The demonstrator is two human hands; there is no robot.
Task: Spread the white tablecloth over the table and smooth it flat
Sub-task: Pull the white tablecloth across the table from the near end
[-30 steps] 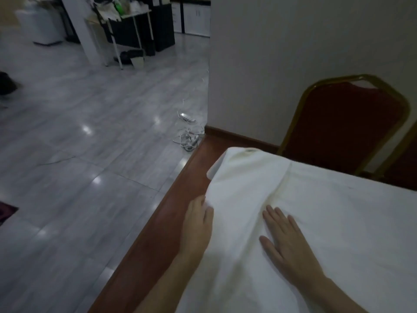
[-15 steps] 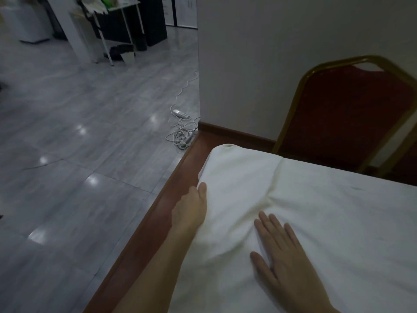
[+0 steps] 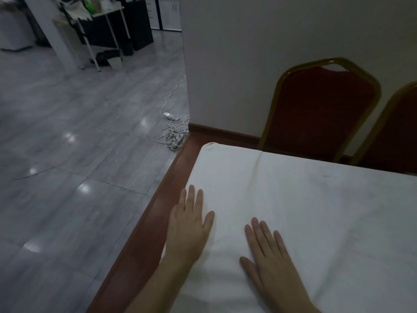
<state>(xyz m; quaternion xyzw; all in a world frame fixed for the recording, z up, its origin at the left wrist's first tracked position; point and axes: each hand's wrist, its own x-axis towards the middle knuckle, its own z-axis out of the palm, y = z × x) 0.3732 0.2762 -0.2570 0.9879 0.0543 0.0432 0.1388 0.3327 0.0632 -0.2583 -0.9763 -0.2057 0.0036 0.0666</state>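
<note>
The white tablecloth [image 3: 304,199] lies over the brown wooden table [image 3: 155,224], with a strip of bare wood showing along the table's left edge. A faint crease runs from the far edge toward the middle of the cloth. My left hand [image 3: 189,224] lies flat, fingers apart, on the cloth's left border, partly over the bare wood. My right hand [image 3: 268,260] rests palm down on the cloth a little to the right, fingers spread. Neither hand holds anything.
Two red chairs with gold frames [image 3: 322,109] stand against the far side of the table by a white wall [image 3: 259,53]. A white power strip with tangled cables [image 3: 172,132] lies on the grey tiled floor [image 3: 67,154]. Dark furniture stands far back left.
My left hand let go of the cloth's lifted edge and now lies flat on it. The raised fold at the corner has flattened. My right hand stayed pressed on the cloth.
</note>
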